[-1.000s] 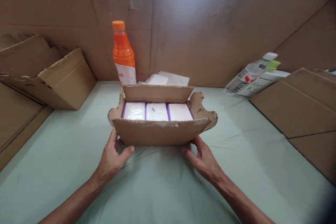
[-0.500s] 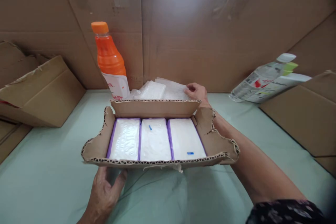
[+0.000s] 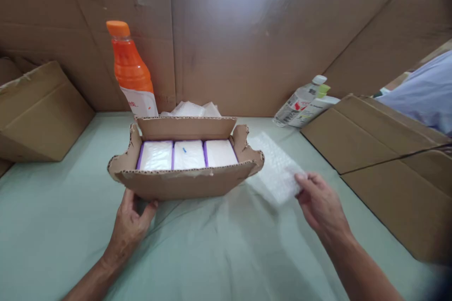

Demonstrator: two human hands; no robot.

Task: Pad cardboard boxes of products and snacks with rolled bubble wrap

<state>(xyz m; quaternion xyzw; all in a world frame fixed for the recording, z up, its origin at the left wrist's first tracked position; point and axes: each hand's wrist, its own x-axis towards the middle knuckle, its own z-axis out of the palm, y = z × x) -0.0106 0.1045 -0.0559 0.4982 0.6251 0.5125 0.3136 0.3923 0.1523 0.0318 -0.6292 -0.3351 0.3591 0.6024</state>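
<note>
An open cardboard box [image 3: 183,184] with ragged torn edges holds three white packs [image 3: 189,155] edged in purple, side by side. My left hand [image 3: 132,218] grips the box's lower front left corner, thumb at the front bottom edge, with some fingertips hidden by the box. To the right of the box, my right hand [image 3: 319,200] pinches a sheet of clear bubble wrap [image 3: 273,164] by its near corner. The sheet hangs slanted and is slightly blurred. More bubble wrap [image 3: 190,109] lies behind the box's back flap.
An orange drink bottle [image 3: 132,73] stands behind the box at left. A clear bottle [image 3: 296,103] and a white tube [image 3: 316,109] lean at the back right. Cardboard boxes flank both sides, left [image 3: 45,113] and right [image 3: 381,150]. A cardboard wall [image 3: 243,51] closes the back.
My right hand has come from behind the box to its right side, bringing a bubble wrap sheet along. The left hand stays at the box corner. The view has turned right.
</note>
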